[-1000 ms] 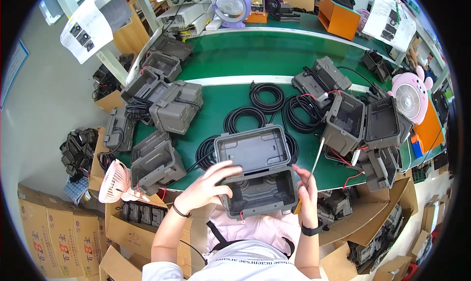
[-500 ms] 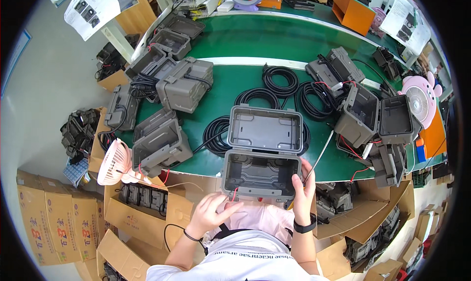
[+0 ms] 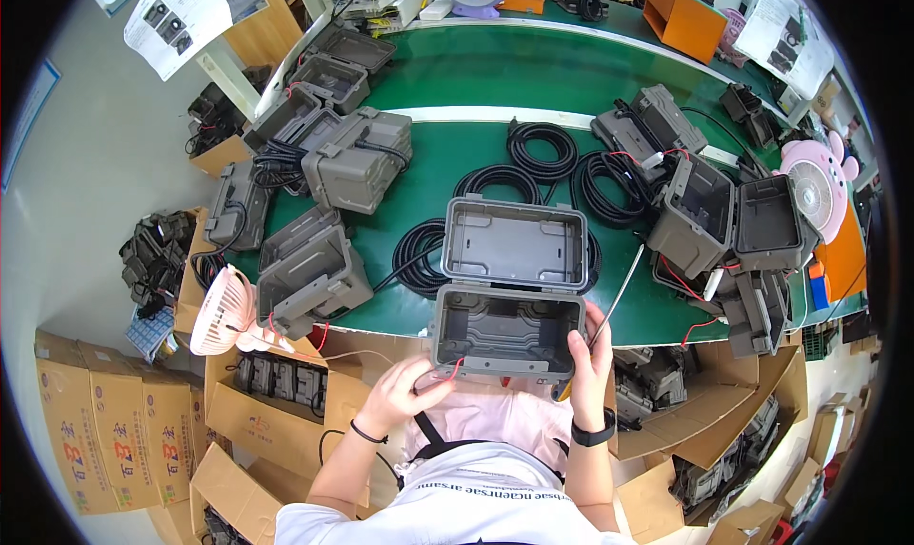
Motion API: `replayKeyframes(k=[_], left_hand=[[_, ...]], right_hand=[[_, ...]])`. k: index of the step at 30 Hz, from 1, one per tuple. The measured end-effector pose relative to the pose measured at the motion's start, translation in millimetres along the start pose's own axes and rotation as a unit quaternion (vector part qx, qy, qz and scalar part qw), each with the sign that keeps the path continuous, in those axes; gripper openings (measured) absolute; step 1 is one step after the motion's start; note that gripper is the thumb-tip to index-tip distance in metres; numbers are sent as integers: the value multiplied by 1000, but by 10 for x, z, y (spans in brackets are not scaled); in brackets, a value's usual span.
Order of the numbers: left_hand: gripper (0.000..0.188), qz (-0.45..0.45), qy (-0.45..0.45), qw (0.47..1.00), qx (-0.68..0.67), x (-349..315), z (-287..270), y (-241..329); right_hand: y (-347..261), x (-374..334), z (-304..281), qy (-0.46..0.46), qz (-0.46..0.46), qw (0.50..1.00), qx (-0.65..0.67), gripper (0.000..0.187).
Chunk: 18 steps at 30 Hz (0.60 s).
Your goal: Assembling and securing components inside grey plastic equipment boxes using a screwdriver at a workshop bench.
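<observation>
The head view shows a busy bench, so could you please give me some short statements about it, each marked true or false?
1. The grey box in front of the person has its lid open. True.
2. The right hand holds a tool with a long thin shaft. True.
3. The dark watch is on the left wrist. False: the dark watch is on the right wrist.
4. The left hand is near a red wire at the box's near side. True.
5. The tabletop is white. False: the tabletop is mainly green.
6. The pink eared fan is at the left. False: the pink eared fan is at the right.
</observation>
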<state>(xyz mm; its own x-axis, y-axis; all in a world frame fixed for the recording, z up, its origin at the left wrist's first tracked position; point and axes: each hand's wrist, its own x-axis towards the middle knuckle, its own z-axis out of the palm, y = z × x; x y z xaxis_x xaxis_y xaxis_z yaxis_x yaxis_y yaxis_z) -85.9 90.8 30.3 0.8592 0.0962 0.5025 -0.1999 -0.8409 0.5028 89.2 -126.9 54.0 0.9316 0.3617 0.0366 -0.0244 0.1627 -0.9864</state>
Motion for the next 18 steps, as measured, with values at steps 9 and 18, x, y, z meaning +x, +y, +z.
replayKeyframes(k=[9, 18], left_hand=[[43, -237, -129, 852, -449, 139, -359, 236], [30, -293, 10, 764, -575, 692, -572, 112]], right_hand=[[104, 15, -11, 18, 3, 1000, 18, 49], [-23, -64, 58, 7, 56, 998, -41, 51]])
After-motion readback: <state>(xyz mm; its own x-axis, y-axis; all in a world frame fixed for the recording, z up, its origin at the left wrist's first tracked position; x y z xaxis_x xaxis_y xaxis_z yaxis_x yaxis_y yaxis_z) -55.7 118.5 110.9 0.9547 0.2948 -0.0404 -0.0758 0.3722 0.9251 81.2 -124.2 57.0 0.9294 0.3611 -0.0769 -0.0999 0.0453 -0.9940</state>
